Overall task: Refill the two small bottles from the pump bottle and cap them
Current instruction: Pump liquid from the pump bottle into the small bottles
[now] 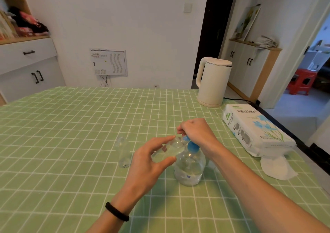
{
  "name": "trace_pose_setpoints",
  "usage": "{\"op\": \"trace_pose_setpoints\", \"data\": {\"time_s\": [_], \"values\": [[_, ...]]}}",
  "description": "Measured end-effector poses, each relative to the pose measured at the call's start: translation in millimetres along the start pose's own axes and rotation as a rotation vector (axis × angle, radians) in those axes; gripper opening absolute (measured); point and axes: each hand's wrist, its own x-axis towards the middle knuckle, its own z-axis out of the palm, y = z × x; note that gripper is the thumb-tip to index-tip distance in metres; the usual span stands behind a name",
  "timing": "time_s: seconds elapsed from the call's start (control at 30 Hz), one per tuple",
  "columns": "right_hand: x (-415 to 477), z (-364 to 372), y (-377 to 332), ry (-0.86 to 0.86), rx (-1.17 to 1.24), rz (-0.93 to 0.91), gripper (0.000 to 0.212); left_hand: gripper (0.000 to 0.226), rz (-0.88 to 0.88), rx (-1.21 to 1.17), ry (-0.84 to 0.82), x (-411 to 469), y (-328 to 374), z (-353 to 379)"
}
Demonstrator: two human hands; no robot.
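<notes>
1. The white plastic-wrapped pack (255, 127) at the table's right edge reads "TISSUE PAPER" in grey capitals beside printed blue flowers. Its smaller lines are too fine to read, and so is the little blue-and-white label low on the pump bottle.
2. The clear, rounded plastic pump bottle (189, 168) stands on the green cloth with a white grid (53, 143). It is partly filled with clear liquid and topped by a blue pump head (192, 146).
3. The left hand (151, 159), with a black band (117, 211) on its wrist, pinches a tilted small bottle (167, 149) of clear plastic. The thumb is under it and the fingertips are on top. Its mouth points towards the blue spout, but I cannot tell whether they touch.
4. The right hand (196, 132) comes in from the right and arches over the pump head, with its fingers curled down around the spout.
5. An upright small bottle (124, 152), clear and cylindrical, stands uncapped on the cloth just left of the hands.
6. A smooth cream kettle (212, 83) stands at the far right of the table. A soft white pad (275, 168) lies by the pack's near end.
</notes>
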Motion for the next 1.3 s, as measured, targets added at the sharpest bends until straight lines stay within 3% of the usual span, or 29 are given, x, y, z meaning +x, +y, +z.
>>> {"op": "trace_pose_setpoints", "data": {"time_s": [1.3], "values": [[8, 4, 14, -0.026, 0.016, 0.012, 0.028, 0.056, -0.034, -0.051, 0.004, -4, -8, 5]]}}
